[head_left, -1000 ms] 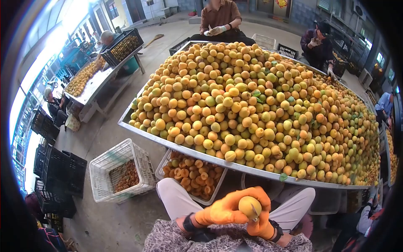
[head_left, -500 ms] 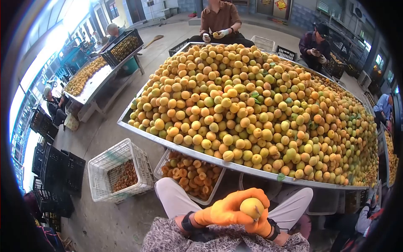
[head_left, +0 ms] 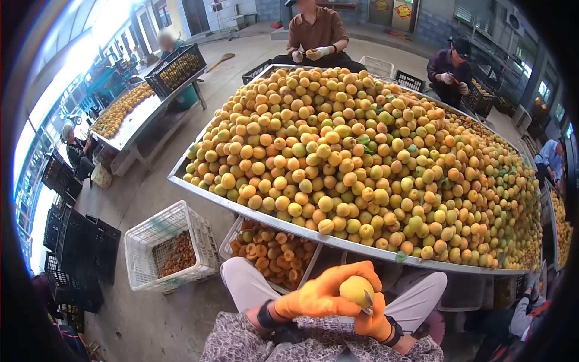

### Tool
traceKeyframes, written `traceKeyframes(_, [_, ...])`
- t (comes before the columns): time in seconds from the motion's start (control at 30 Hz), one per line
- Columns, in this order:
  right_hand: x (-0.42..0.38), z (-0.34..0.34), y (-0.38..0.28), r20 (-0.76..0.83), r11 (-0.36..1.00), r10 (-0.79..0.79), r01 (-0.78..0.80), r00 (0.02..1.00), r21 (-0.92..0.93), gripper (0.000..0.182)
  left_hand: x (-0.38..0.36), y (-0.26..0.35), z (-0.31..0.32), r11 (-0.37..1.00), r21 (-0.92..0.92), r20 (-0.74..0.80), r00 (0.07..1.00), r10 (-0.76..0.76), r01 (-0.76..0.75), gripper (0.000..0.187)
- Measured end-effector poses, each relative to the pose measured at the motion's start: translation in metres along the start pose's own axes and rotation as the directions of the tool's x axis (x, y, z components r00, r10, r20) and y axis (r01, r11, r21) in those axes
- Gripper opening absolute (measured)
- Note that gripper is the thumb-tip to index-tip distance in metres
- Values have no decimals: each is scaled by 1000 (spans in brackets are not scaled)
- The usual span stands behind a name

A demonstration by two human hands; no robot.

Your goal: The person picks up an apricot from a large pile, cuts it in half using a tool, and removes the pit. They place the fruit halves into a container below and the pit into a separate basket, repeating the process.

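Observation:
Near the lap, my left hand (head_left: 322, 292), in an orange glove, is wrapped round a yellow apricot (head_left: 356, 291). My right hand (head_left: 375, 321), also gloved in orange, is closed on a small blade (head_left: 367, 300) whose metal tip touches the fruit's lower right side. Most of the blade's handle is hidden by the fingers. Just beyond the hands stands a metal-edged table (head_left: 289, 227) heaped with whole apricots (head_left: 338, 157). Under its near edge, a white crate (head_left: 309, 269) holds halved apricots (head_left: 271, 253).
A white crate (head_left: 142, 256) with brown pits stands on the floor at left, near stacked black crates (head_left: 90, 247). Across the table sits a person in a brown shirt (head_left: 316, 30); another person (head_left: 449, 69) works at the right. A second table (head_left: 136, 123) stands back left.
The apricot has turned and shifted slightly left in my hands, and the blade's metal now shows against it. The person across the table has raised the fruit-holding hands slightly less high.

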State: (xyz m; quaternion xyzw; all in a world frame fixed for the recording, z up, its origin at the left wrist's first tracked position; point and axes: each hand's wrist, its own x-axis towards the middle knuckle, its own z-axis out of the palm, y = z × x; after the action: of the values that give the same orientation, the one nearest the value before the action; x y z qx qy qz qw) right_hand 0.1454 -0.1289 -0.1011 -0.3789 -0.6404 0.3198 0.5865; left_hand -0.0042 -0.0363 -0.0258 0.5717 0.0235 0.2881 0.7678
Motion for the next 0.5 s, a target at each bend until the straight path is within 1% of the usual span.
traceKeyframes(0.03, [1,1,2,-33,1000,-1,2,999,11,39,-2,0,6,997,-65,-54,998,-34,31,58])
traceKeyframes(0.07, [3,-3,0,-2,998,-58,58,998,-25,40,-3,3,4,999,30,-43,999,-26,27,56])
traceKeyframes(0.1, [3,-6,-3,10,998,-54,55,998,-23,40,-2,7,0,999,27,-53,998,-21,22,56])
traceKeyframes(0.13, [1,-10,-6,60,999,44,-44,997,2,41,0,13,-4,969,244,-10,999,44,-40,56])
traceKeyframes(0.17, [0,-12,-7,111,990,135,-138,985,21,43,3,21,-9,886,450,50,994,95,-107,56])
traceKeyframes(0.2, [1,-12,-6,114,990,133,-136,985,22,43,6,31,-12,821,558,93,993,79,-118,50])
traceKeyframes(0.23, [1,-12,-5,111,992,130,-130,985,-5,44,8,34,-13,820,560,94,992,80,-119,50])
traceKeyframes(0.3, [-1,-10,-3,99,992,123,-120,987,-32,46,12,37,-15,655,730,169,980,105,-196,49])
traceKeyframes(0.33, [-4,-7,-3,87,991,135,-133,987,-29,45,14,41,-15,602,771,207,975,76,-210,52])
traceKeyframes(0.37, [-6,-5,-3,74,989,149,-148,986,-25,44,14,39,-15,603,769,212,975,71,-211,52])
traceKeyframes(0.4, [-5,-6,-4,70,989,147,-145,987,-26,44,15,34,-12,745,640,202,977,72,-187,52])
traceKeyframes(0.43, [-3,-7,-6,87,993,118,-119,989,10,34,14,27,-8,859,487,188,979,74,-158,51])
traceKeyframes(0.47, [-1,-9,-8,103,995,88,-93,991,47,29,10,18,8,1000,-16,42,999,-6,6,54])
traceKeyframes(0.5, [1,-10,-9,116,994,57,-67,992,84,33,5,-3,9,981,-191,46,998,-31,39,54])
